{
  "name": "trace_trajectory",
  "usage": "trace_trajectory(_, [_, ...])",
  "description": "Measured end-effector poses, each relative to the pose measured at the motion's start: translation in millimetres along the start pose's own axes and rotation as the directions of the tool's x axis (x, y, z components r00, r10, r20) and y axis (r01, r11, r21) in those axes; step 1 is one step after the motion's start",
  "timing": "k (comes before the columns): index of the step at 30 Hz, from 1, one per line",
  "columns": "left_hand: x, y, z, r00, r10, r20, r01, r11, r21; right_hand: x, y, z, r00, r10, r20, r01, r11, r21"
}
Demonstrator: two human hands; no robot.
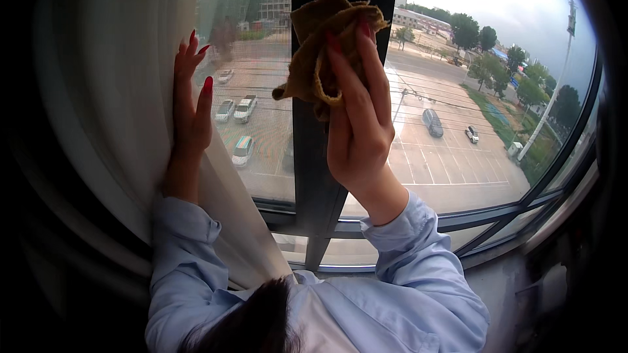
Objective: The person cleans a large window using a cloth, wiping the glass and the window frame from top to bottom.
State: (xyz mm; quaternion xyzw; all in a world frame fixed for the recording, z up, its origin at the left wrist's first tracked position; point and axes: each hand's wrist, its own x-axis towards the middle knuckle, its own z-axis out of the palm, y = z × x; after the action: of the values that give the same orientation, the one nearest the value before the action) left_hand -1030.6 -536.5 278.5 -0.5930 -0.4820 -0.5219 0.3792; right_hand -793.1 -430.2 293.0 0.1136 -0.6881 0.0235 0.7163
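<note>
A folded mustard-brown cloth (pixel 314 59) is gripped by my right hand (pixel 363 122), its fingers spread over the crumpled folds. Behind the cloth runs the wide dark window frame post (pixel 319 171), which the cloth overlaps; whether it presses on the post is hard to tell. My left hand (pixel 191 103) is raised at the edge of the pale curtain (pixel 122 83), palm towards the curtain and fingers apart. It seems to rest against the fabric and holds no object that I can see.
Left of the post is a window panel with an insect screen (pixel 265 122). On the right is a large glass pane (pixel 441 166), with a parking lot and cars outside. Dark lower rails (pixel 481 215) cross below the glass. The curtain hangs down in front of me.
</note>
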Motion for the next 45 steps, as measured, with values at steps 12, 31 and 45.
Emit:
trace_trajectory(12, [-8.5, -32.2, 12.1, 0.993, 0.113, 0.045, -0.111, 0.993, -0.031, 72.7, 19.2, -35.4, 0.914, -0.019, 0.404, -0.013, 0.997, 0.076])
trace_trajectory(31, [-1.0, -50.6, 30.4, 0.967, 0.249, 0.044, -0.245, 0.966, -0.086, 170.5, 27.8, -34.0, 0.56, -0.429, 0.709, 0.683, 0.724, -0.102])
trace_trajectory(45, [-8.1, -50.9, 31.8, 0.963, 0.267, 0.041, -0.265, 0.963, -0.053, 24.6, -41.4, -1.4, 0.609, 0.09, 0.788, 0.776, 0.137, -0.616])
